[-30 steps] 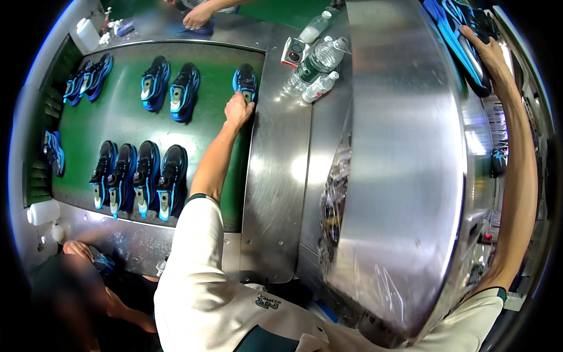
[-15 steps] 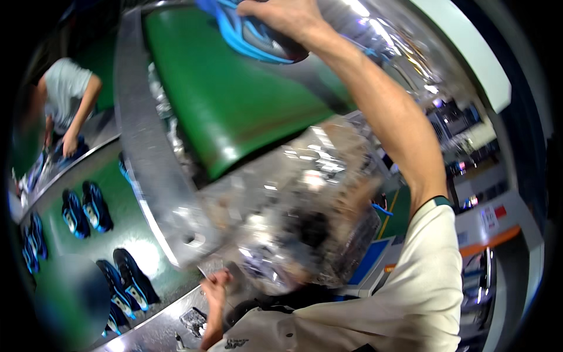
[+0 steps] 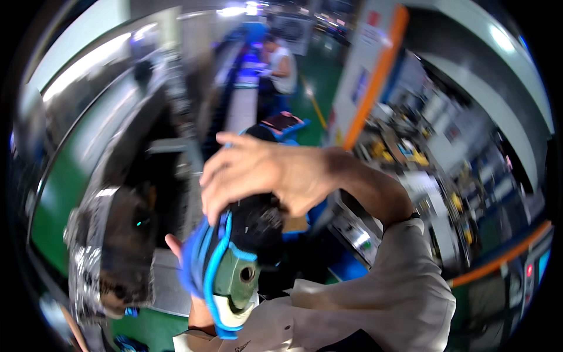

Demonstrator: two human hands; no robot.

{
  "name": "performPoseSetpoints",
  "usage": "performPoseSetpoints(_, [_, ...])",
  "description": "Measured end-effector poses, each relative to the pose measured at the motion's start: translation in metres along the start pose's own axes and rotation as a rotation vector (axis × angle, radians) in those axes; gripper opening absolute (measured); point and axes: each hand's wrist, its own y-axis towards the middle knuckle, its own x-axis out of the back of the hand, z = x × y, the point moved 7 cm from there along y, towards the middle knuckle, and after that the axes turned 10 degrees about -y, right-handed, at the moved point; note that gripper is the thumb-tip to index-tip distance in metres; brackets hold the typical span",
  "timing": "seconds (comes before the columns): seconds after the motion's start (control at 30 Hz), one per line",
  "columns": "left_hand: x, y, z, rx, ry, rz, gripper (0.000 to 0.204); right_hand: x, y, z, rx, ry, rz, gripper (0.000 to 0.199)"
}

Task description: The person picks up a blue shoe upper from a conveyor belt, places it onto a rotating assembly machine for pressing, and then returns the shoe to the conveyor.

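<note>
A black and blue shoe (image 3: 252,229) is held up in front of my chest, tilted, with a green last (image 3: 236,280) with a round hole showing inside it. My right hand (image 3: 258,173) reaches across from the right and is closed over the shoe's far part, its fingers slightly blurred. Behind the shoe's left side is my left hand (image 3: 174,245); only its thumb, pointing out, and the forearm below show. The shoe hides its other fingers, so its grip cannot be made out.
To the left stands a metal machine part wrapped in clear film (image 3: 111,258), with a green conveyor belt (image 3: 61,205) beyond. Ahead, a person (image 3: 281,67) works by a lit line. A blue tray (image 3: 287,126) holds dark pieces. An orange-edged panel (image 3: 375,76) and cluttered equipment stand right.
My right hand has brought the shoe from above the green belt to my chest. My left hand is now behind the shoe. The view has swung right, away from the row of shoes.
</note>
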Motion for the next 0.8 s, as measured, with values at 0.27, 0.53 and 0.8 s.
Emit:
performPoseSetpoints(0.27, [-0.044,0.059,0.261,0.309,0.172,0.268,0.072,-0.031,-0.358,0.053,-0.838,-0.088,-0.787,0.052])
performPoseSetpoints(0.53, [-0.086,0.116,0.467,0.189,0.765,0.379,0.071,-0.146,-0.590,0.159,-1.675,0.335,-1.599,0.064])
performPoseSetpoints(0.8, [-0.111,0.201,0.655,0.509,0.951,0.556,0.047,-0.187,-0.742,0.273,-1.576,0.011,-2.322,0.064])
